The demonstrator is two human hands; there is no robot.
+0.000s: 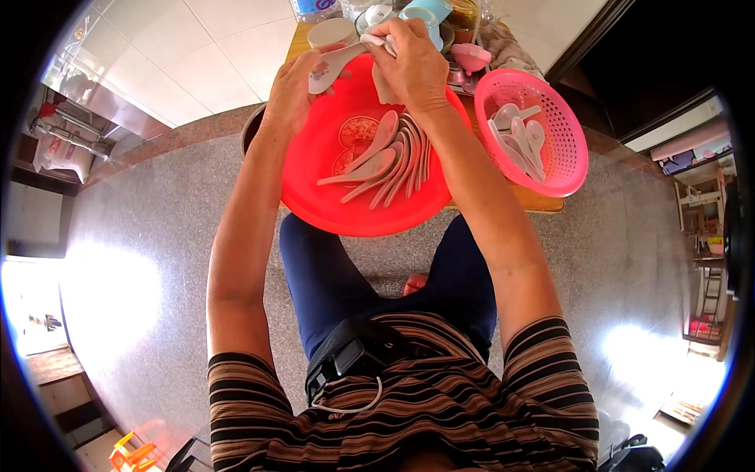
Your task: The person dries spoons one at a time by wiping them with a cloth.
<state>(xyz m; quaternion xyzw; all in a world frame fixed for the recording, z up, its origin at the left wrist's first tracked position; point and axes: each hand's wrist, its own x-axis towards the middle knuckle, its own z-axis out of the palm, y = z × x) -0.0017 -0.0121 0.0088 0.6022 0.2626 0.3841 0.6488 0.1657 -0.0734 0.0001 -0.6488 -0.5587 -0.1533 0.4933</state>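
Observation:
My left hand (292,90) grips a white soup spoon (334,69) by its bowl, which bears a flower print. At the handle end, my right hand (410,63) pinches a white cloth (385,85) around the spoon. Both hands are above the far side of a red plastic basin (311,200). Inside the basin, several more soup spoons (381,169) lie fanned out and overlapping. To the right stands a pink perforated basket (570,149), tilted, with several white spoons (519,134) in it.
A wooden table (543,203) carries the basin and basket. Behind them crowd a white bowl (332,31), a light blue cup (429,17), a pink plastic item (472,57) and a brownish cloth (507,47). A tiled wall (181,47) rises at the back left.

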